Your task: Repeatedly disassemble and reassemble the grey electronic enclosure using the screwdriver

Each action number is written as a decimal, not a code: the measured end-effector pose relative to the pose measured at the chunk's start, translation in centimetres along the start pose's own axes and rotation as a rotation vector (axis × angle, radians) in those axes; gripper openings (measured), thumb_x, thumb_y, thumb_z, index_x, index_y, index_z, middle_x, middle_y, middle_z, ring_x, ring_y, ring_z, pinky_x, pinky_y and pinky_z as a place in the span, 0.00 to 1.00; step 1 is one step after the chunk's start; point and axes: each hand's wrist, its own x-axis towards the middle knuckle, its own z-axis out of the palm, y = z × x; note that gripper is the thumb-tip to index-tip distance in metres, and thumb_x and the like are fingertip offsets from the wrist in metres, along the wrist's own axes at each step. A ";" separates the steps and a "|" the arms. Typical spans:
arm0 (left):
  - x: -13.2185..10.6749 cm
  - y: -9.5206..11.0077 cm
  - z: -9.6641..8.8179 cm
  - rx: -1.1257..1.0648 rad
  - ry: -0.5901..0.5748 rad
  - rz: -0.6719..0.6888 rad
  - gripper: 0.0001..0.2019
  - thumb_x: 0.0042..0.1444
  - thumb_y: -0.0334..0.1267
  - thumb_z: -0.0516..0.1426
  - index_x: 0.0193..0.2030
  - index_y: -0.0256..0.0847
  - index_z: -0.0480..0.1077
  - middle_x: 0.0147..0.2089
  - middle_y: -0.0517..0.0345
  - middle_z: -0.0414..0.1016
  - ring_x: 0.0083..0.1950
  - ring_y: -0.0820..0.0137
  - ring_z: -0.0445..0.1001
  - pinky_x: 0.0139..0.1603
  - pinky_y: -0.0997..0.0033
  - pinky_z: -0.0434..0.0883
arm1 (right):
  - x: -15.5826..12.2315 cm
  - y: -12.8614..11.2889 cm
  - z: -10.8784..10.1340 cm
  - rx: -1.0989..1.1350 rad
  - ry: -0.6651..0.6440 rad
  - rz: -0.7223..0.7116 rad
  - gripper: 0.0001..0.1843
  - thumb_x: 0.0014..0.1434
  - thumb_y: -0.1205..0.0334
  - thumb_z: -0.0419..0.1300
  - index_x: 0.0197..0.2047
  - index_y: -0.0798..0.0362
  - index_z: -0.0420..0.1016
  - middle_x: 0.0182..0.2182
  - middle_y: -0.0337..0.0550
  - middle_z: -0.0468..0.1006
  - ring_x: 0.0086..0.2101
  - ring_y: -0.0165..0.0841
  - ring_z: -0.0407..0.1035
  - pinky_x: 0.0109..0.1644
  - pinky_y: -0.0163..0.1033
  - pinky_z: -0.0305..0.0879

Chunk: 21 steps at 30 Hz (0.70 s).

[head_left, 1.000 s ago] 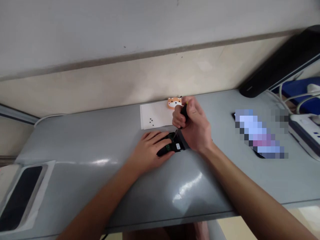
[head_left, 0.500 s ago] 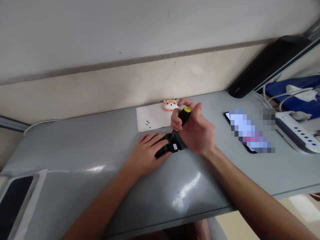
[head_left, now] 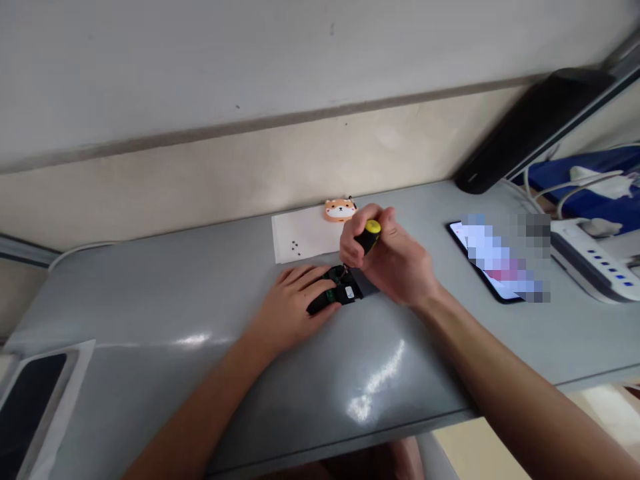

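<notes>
We are working a screwdriver (head_left: 369, 235) into a small black device (head_left: 337, 293) on the grey table (head_left: 150, 313).
We are pressing our left hand (head_left: 290, 303) flat, fingers spread, on the device near the table's middle, while our right hand (head_left: 395, 263) is closing around the black, yellow-capped handle, tip pointing down at the device's far end. Just behind, a white paper sheet (head_left: 320, 230) is carrying tiny dark screws (head_left: 296, 248), with an orange animal figure (head_left: 339, 209) at its far corner. A phone (head_left: 493, 263) is lying well apart, to the right.
</notes>
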 end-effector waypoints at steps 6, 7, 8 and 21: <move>0.0 -0.3 -0.1 0.007 0.012 0.024 0.11 0.73 0.44 0.62 0.57 0.47 0.81 0.64 0.51 0.83 0.64 0.57 0.80 0.66 0.53 0.76 | 0.0 0.8 0.0 0.056 0.143 -0.076 0.23 0.65 0.43 0.73 0.38 0.44 0.64 0.24 0.29 0.61 0.24 0.29 0.55 0.30 0.36 0.59; 0.0 -0.4 -0.1 0.005 0.013 0.026 0.11 0.73 0.44 0.62 0.57 0.47 0.81 0.64 0.51 0.83 0.64 0.57 0.80 0.66 0.53 0.76 | 0.1 0.9 -0.1 0.043 0.167 -0.088 0.23 0.64 0.43 0.74 0.38 0.44 0.64 0.26 0.31 0.65 0.26 0.29 0.59 0.32 0.37 0.62; 0.0 -0.4 -0.1 0.003 0.018 0.028 0.11 0.73 0.43 0.62 0.56 0.46 0.81 0.63 0.51 0.84 0.64 0.57 0.80 0.65 0.53 0.76 | 0.2 0.9 -0.3 0.031 0.179 -0.096 0.23 0.64 0.42 0.73 0.38 0.45 0.66 0.29 0.34 0.69 0.29 0.30 0.63 0.35 0.38 0.65; 0.2 -0.2 -0.1 0.019 0.041 0.045 0.11 0.74 0.44 0.60 0.55 0.45 0.80 0.63 0.51 0.84 0.63 0.58 0.81 0.64 0.54 0.76 | 0.2 0.7 -0.3 0.045 0.183 -0.054 0.23 0.66 0.37 0.69 0.39 0.44 0.65 0.27 0.33 0.64 0.27 0.31 0.60 0.34 0.39 0.67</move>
